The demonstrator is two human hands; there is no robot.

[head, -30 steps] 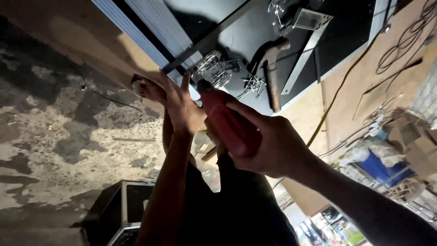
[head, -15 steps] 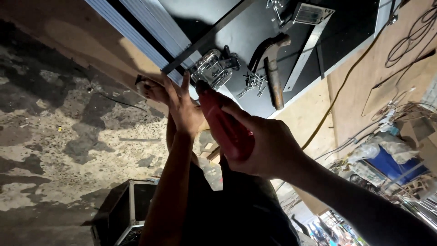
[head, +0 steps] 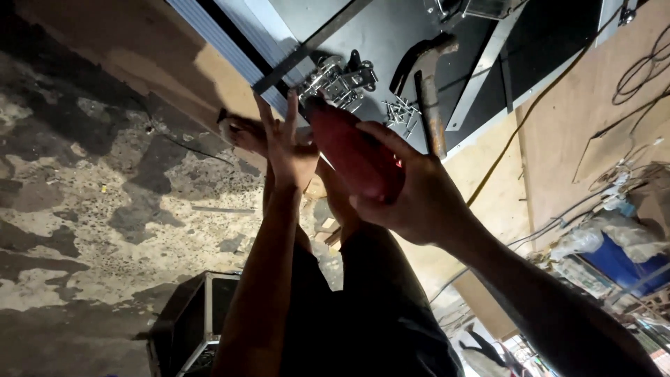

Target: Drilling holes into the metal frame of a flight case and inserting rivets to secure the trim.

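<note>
Both hands are busy: our right hand (head: 412, 195) grips a red tool (head: 352, 150) whose tip meets the panel (head: 391, 35) at 12 o'clock, our left hand (head: 286, 150) spread open against its edge, fixing apparently unfinished.

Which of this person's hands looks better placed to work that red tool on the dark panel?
Probably the right hand: it already grips the red tool, whose tip points at the dark panel. The left hand is open, fingers spread by the panel's edge.

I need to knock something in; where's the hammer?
In the head view, upper right of centre, the hammer lies on the dark panel, beside loose screws, just above the right hand.
</note>
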